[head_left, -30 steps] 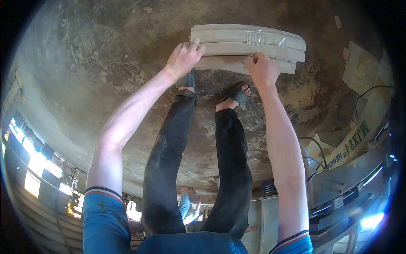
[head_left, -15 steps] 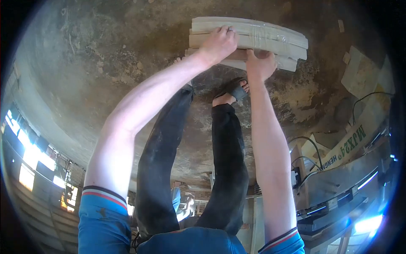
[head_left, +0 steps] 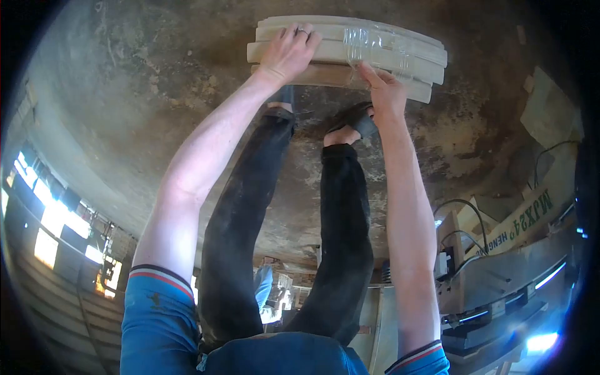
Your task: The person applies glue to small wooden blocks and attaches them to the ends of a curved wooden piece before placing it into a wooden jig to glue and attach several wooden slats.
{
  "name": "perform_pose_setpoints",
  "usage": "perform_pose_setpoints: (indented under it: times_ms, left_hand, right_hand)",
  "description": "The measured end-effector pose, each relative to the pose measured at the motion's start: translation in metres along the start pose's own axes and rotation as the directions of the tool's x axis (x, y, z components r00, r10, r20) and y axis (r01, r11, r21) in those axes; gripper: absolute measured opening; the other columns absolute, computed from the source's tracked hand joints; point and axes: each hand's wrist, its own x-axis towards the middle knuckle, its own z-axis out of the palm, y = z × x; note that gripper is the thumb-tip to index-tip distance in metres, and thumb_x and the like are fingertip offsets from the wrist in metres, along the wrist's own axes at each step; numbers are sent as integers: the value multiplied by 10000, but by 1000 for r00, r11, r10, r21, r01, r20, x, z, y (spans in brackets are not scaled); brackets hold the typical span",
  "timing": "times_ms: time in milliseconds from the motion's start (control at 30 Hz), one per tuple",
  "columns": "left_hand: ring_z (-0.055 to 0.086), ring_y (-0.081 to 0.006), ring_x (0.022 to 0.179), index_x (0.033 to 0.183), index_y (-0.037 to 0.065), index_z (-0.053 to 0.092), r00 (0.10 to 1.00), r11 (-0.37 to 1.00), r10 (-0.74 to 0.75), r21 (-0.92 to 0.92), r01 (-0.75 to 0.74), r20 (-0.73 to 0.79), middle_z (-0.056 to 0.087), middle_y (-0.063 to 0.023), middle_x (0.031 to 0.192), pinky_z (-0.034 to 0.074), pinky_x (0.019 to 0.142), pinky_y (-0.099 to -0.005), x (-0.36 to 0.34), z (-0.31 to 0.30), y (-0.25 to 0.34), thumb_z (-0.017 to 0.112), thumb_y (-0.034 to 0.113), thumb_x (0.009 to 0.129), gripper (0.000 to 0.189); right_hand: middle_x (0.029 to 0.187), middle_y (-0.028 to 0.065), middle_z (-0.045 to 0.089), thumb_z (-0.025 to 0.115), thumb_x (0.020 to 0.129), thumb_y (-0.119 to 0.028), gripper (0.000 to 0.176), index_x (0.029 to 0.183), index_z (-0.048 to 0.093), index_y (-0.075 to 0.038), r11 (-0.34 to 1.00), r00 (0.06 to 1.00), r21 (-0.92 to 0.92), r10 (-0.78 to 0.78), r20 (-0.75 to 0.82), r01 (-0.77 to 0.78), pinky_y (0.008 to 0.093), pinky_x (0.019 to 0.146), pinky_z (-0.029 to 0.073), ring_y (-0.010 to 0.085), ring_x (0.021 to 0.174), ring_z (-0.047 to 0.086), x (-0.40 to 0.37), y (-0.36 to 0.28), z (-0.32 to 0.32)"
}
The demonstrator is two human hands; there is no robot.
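A bundle of pale, slightly curved wooden slats is at the top of the head view. Clear tape wraps around it right of the middle, with wrinkles catching the light. My left hand grips the left part of the bundle, its fingers bent over the upper slats. At the near edge, my right hand is closed on the bundle beside the tape, the thumb lying against the taped part. The undersides of the slats and some fingertips are hidden.
Below the bundle is a stained, worn floor. My sandalled foot stands close to the slats. To the right are a board with green lettering, a dark cable and a metal-edged bench or machine.
The bundle has shifted left and slightly away from me. My left hand has moved left with it, while my right hand has turned, its thumb now against the tape.
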Motion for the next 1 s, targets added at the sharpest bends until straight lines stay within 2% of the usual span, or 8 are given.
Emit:
perform_pose_setpoints:
  times_ms: [300,367,533,700,733,833,900,1000]
  left_hand:
    - [594,-368,1194,1224,27,597,954,983,14,-180,41,298,604,-193,1272,536,1000,-431,2,-48,-56,627,28,823,402]
    - [591,-385,1227,1281,-17,585,657,957,-141,-68,282,740,585,-255,1327,501,1063,-442,20,-75,-37,632,29,805,480]
    - [660,-399,1095,1253,-23,625,599,924,-130,-122,362,790,668,-260,1165,546,984,-449,19,-91,-22,724,217,760,557]
    - [696,-381,1019,1299,9,622,881,970,-69,-176,169,469,706,-225,1101,585,894,-447,-13,-55,-59,751,279,753,623]
    - [725,-338,914,1256,22,646,900,972,-51,-187,145,432,729,-197,986,610,788,-471,-8,-70,-54,733,256,766,549]
    - [729,-296,810,1198,29,665,678,948,-165,-75,311,716,730,-173,870,621,694,-458,24,-123,-30,704,197,779,454]
    - [712,-281,694,1143,-11,663,749,931,-177,-138,338,639,716,-184,788,615,589,-416,16,-130,-29,664,150,798,382]
    - [692,-242,622,1138,-117,619,586,855,-197,-155,495,786,703,-237,800,592,490,-320,16,-161,-19,640,122,853,373]
  right_hand:
    - [849,4,685,789,878,-349,310,846,722,-47,975,989,167,-148,12,144,252,775,421,89,813,555,-31,-9,49]
    - [781,2,659,788,882,-340,327,821,700,-31,970,986,174,-164,-37,168,252,685,416,81,736,532,-27,-3,50]
    - [674,-13,590,791,883,-334,371,738,638,-30,953,970,189,-221,-98,236,256,567,396,75,628,476,-26,1,44]
    - [647,-8,579,804,876,-284,351,697,611,-52,938,931,10,-343,-126,347,257,586,406,80,621,471,-40,9,67]
    - [668,-2,607,798,881,-275,333,716,642,-31,912,940,227,-327,-99,341,247,610,415,81,643,496,-43,11,64]
    - [712,-3,645,792,886,-290,323,776,690,-4,922,952,239,-285,-115,305,240,626,430,75,661,528,-33,-10,43]
    - [719,0,644,776,898,-330,344,826,703,-1,918,935,176,-349,-63,355,246,637,445,75,665,534,-31,-27,36]
    - [913,17,696,770,893,-400,419,968,712,8,911,911,33,-413,17,412,245,793,445,113,837,580,-39,-41,40]
